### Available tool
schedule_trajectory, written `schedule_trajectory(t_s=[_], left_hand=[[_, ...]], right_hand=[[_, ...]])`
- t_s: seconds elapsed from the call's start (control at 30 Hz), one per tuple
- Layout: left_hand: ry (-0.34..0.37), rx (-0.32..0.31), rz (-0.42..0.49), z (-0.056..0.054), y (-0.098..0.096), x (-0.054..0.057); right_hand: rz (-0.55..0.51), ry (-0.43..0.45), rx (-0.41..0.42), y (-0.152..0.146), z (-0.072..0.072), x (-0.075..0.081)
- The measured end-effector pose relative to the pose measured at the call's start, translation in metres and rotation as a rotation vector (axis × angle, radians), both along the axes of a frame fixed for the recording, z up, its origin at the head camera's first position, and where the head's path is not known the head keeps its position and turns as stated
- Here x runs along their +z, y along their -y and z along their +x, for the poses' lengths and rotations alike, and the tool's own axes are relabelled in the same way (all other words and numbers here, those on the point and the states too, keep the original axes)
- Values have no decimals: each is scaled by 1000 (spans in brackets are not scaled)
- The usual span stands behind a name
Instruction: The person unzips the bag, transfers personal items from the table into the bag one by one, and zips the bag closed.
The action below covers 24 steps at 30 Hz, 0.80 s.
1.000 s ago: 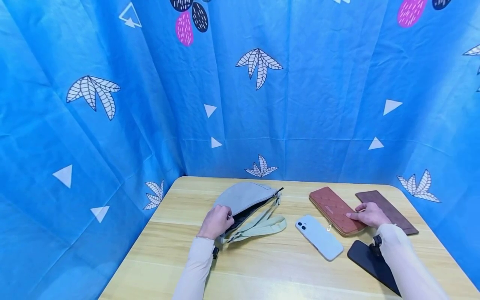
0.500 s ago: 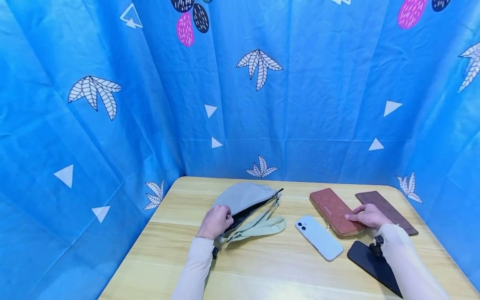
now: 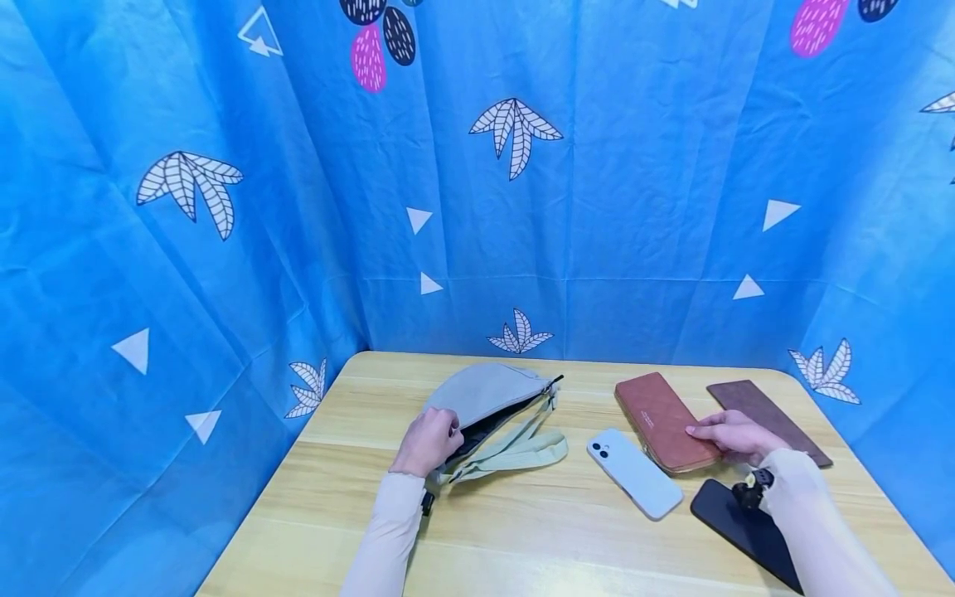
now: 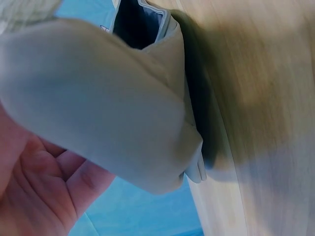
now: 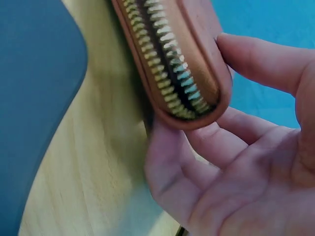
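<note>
On the left of the table lies a grey waist bag [image 3: 485, 396] with its zip mouth parted and a pale green strap [image 3: 515, 458] trailing from it. My left hand [image 3: 429, 441] grips the bag's near left edge; in the left wrist view its fingers [image 4: 88, 184] go behind the grey fabric [image 4: 98, 103]. To the right, my right hand [image 3: 734, 433] holds the near end of a reddish-brown zip wallet [image 3: 664, 421]. The right wrist view shows the thumb [image 5: 261, 59] on one face and fingers [image 5: 172, 162] under the other, beside the gold zip [image 5: 167, 64].
A light blue phone [image 3: 634, 473] lies between bag and wallet. Partly beneath the right forearm is a black phone [image 3: 734, 522]. A flat dark brown wallet [image 3: 768, 419] lies behind the right hand. Blue patterned curtains [image 3: 634, 207] hang along the table's back and sides.
The near end of the reddish-brown wallet has tilted and shifted slightly in my right hand. My left hand and the waist bag stay where they were.
</note>
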<state>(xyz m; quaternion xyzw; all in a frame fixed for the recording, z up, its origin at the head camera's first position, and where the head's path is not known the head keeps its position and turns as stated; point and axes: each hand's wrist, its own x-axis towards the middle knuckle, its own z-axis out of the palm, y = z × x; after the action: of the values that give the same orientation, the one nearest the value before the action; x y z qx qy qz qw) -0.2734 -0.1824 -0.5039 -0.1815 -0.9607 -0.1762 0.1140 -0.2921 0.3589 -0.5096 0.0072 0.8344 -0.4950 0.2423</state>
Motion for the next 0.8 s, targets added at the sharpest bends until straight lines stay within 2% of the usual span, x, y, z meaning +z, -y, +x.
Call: schedule_trajectory(t_s=[0.33, 0.8], left_hand=[[1, 3, -2, -1, 0, -1], [7, 8, 0, -2, 1, -1]], right_hand=[[-153, 64, 35, -9, 1, -6], [-326, 108, -8, -15, 4, -7]])
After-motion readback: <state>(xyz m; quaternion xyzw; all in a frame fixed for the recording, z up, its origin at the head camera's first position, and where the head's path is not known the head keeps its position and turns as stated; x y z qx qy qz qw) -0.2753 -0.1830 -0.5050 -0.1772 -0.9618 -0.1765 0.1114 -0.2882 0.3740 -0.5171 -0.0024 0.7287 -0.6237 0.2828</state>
